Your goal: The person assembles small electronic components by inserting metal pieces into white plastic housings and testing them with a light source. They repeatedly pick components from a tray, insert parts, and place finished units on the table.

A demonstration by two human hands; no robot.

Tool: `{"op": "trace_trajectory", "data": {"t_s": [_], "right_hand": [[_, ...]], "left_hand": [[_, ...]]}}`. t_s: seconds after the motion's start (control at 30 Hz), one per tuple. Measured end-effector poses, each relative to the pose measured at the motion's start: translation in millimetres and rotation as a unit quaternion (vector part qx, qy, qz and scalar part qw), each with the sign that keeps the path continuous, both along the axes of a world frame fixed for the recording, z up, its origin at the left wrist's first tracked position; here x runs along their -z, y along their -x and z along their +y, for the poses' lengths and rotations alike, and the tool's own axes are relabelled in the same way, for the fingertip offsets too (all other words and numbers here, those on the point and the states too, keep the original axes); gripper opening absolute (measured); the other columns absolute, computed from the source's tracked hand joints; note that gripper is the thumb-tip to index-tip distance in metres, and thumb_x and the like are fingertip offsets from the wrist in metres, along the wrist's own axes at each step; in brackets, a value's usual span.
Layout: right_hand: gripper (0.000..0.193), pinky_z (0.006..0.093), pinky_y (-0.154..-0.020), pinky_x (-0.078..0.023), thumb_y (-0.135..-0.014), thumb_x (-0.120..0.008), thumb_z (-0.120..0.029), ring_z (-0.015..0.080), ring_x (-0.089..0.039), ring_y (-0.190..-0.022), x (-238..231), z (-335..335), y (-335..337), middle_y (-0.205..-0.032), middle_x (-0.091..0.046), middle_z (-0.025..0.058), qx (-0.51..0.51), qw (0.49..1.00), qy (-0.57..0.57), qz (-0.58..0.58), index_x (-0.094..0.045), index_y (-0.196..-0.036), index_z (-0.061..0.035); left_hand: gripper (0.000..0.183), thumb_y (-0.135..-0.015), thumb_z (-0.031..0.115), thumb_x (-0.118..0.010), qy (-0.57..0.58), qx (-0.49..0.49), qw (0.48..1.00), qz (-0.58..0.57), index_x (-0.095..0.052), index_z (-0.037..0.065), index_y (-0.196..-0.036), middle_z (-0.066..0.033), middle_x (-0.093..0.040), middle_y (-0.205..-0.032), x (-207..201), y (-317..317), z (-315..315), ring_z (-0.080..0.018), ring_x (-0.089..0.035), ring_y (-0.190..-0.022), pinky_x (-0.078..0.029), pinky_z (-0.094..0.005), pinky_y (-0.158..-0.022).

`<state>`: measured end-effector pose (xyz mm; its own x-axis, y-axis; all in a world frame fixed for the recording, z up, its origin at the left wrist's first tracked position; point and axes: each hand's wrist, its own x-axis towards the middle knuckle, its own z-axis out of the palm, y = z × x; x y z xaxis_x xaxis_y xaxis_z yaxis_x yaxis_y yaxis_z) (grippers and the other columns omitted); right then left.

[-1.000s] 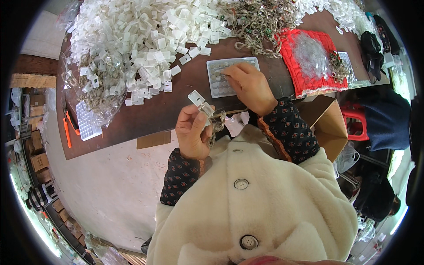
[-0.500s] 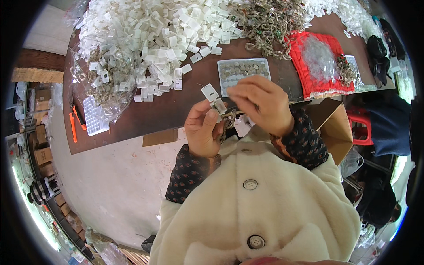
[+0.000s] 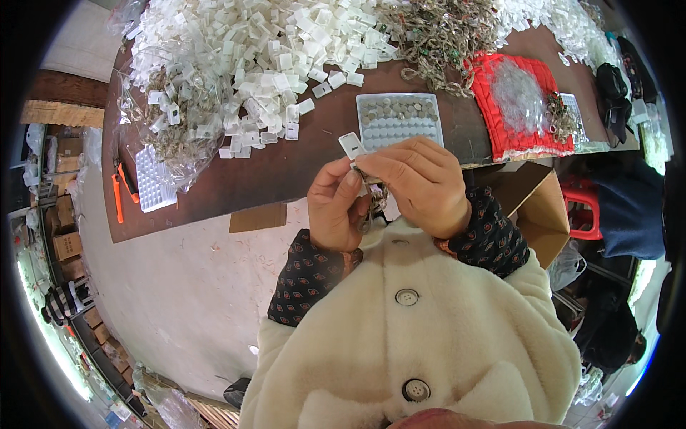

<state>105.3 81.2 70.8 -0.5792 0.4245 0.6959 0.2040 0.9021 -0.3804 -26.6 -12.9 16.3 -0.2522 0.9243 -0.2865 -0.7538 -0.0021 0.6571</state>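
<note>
On the brown table [image 3: 300, 168] ahead of us sits a pale grid tray [image 3: 400, 120] with small dark round pieces filling its far rows, and off to our right a red tray [image 3: 525, 107] carries a clear bag and a tangle of metal bits. Just above the table's near edge, our left hand [image 3: 337, 207] and right hand [image 3: 421, 184] are pressed together, fingers closed on a small white clip [image 3: 351, 145] and a metal piece beneath it. Compared with a second ago, our right hand has come off the grid tray to join the left.
</note>
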Motion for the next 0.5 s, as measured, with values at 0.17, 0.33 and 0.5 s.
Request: {"op": "trace_trajectory", "data": {"t_s": [0.17,0.33,0.5], "right_hand": [[0.039,0.0346,-0.07,-0.055,-0.07,-0.069,0.001,0.0261,-0.068,-0.08,8.4,-6.7,11.6,-0.096,-0.071,0.009,0.004,1.0,-0.009,0.002,-0.069,-0.109,-0.0033],[0.03,0.0363,-0.071,-0.054,-0.082,-0.069,0.002,0.0303,-0.066,-0.08,24.0,4.2,8.6,-0.098,-0.07,0.0114,0.039,0.986,0.157,-0.035,-0.069,-0.111,-0.0036],[0.026,0.0369,-0.071,-0.053,-0.08,-0.069,0.003,0.0306,-0.064,-0.081,58.7,41.4,14.2,-0.092,-0.067,0.0109,0.122,0.984,0.06,-0.111,-0.07,-0.105,-0.0045]], "left_hand": [[0.019,-0.097,0.022,-0.064,0.01,-0.024,1.0,0.006,-0.063,0.008,-0.11,-0.0012,-0.067,-0.093,6.8,1.4,5.8,-0.0044,-0.05,-0.057,-0.034,-0.0165,-0.044],[0.02,-0.098,0.022,-0.061,0.04,-0.019,0.999,-0.021,-0.06,0.007,-0.112,-0.0038,-0.067,-0.098,9.9,11.6,6.9,-0.0042,-0.049,-0.056,-0.036,-0.0179,-0.044],[0.02,-0.099,0.02,-0.06,0.019,-0.009,0.999,-0.042,-0.059,0.006,-0.113,-0.0074,-0.067,-0.102,13.0,16.0,7.0,-0.0046,-0.048,-0.054,-0.035,-0.0178,-0.043]]}}
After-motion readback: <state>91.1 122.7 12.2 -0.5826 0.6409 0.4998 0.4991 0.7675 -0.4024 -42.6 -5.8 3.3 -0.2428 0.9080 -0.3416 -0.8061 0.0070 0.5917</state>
